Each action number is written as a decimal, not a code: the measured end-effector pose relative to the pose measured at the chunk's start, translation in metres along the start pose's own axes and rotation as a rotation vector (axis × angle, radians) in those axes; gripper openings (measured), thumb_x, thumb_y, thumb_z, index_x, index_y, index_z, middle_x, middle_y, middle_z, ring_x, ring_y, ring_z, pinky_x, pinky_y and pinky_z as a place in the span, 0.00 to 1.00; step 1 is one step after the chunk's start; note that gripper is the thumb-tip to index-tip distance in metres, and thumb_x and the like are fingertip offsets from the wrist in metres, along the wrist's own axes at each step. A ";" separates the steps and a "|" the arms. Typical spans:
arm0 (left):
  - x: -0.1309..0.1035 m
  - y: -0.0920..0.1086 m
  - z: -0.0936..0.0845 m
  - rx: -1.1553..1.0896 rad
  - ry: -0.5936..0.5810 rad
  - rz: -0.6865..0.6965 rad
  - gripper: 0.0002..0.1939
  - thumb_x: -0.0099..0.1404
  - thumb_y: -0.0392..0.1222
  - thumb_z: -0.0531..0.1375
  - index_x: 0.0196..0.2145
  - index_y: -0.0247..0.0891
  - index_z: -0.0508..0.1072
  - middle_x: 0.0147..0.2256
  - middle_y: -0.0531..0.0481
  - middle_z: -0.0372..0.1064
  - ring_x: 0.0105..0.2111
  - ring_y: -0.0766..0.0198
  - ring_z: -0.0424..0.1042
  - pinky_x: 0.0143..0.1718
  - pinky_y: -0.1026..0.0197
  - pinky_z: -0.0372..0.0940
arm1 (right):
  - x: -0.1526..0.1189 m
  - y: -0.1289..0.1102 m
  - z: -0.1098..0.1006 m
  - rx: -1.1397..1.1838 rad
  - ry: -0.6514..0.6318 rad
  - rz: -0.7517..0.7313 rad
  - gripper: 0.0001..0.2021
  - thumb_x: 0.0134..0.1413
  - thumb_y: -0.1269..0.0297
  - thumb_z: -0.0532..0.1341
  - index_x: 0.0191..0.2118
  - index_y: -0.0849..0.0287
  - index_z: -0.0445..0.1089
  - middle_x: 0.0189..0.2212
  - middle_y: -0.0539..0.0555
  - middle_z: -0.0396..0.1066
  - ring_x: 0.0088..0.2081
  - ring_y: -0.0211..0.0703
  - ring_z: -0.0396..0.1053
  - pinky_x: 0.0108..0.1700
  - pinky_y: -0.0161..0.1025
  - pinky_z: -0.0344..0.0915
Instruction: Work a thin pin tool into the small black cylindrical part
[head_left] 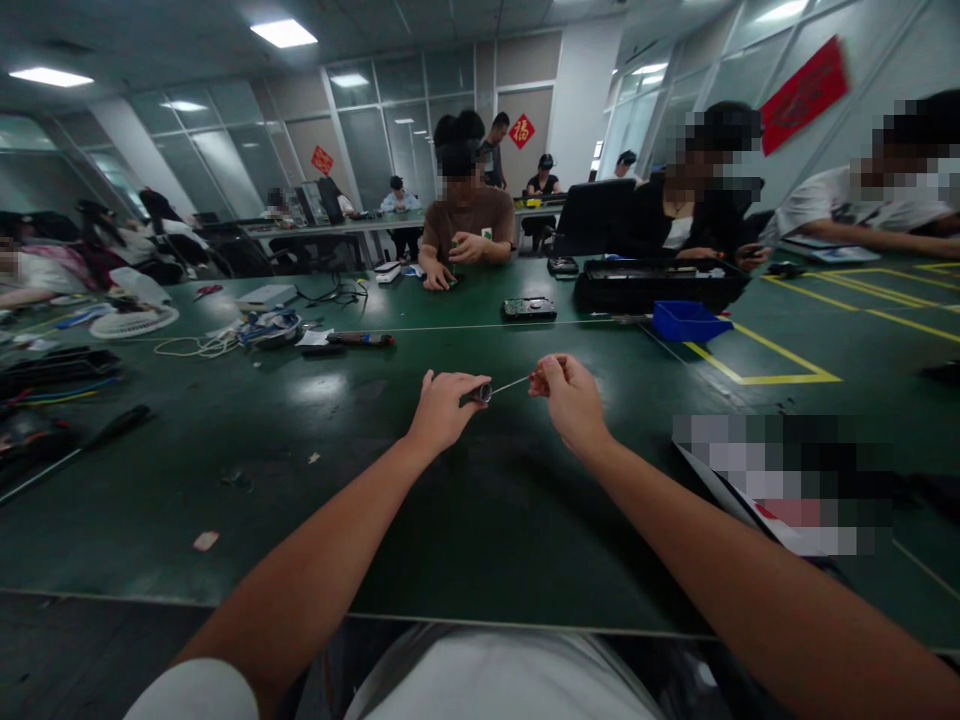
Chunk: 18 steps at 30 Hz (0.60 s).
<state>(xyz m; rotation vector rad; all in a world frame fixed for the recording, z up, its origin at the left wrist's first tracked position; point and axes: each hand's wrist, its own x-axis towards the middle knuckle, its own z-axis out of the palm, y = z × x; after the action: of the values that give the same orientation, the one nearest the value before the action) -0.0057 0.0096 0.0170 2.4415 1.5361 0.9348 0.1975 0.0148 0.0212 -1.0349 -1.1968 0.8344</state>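
Over the middle of the green table (525,560), my left hand (442,410) is closed on a small dark cylinder (484,393), its round, metallic-looking open end facing right. My right hand (571,400) pinches a slim screwdriver-like tool (511,384) between thumb and fingers. The tool's thin straight shaft runs left to the cylinder's open end; whether the tip is inside or only touching, I cannot tell. A reddish part shows at my right fingertips, while the rest of the handle is hidden by the hand. Both hands are held above the tabletop.
Ahead lie a circuit-board unit (529,309), a blue bin (688,320), a long black casing (660,287) and a dark pen-shaped tool (361,340). Cables (270,327) and a white fan (135,318) are leftward. A blurred-out flat item (772,490) is near my right forearm. A co-worker (469,215) sits opposite.
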 end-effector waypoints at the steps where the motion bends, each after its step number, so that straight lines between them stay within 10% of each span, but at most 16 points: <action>1: 0.000 0.000 0.000 -0.001 0.005 -0.001 0.18 0.65 0.40 0.64 0.53 0.51 0.74 0.52 0.50 0.74 0.54 0.55 0.68 0.65 0.37 0.45 | -0.001 0.000 0.000 -0.023 -0.010 -0.014 0.12 0.61 0.52 0.58 0.35 0.55 0.67 0.27 0.51 0.72 0.28 0.41 0.69 0.34 0.42 0.68; 18: 0.002 0.001 0.000 -0.049 0.028 -0.069 0.18 0.62 0.41 0.67 0.50 0.48 0.75 0.51 0.48 0.74 0.53 0.52 0.69 0.65 0.37 0.46 | -0.007 -0.002 0.001 -0.106 -0.084 -0.097 0.13 0.63 0.49 0.56 0.38 0.54 0.67 0.31 0.52 0.74 0.32 0.43 0.72 0.37 0.43 0.68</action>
<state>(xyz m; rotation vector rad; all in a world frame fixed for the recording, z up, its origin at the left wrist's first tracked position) -0.0049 0.0107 0.0181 2.3359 1.5766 0.9856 0.1946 0.0078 0.0205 -1.0270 -1.3640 0.7509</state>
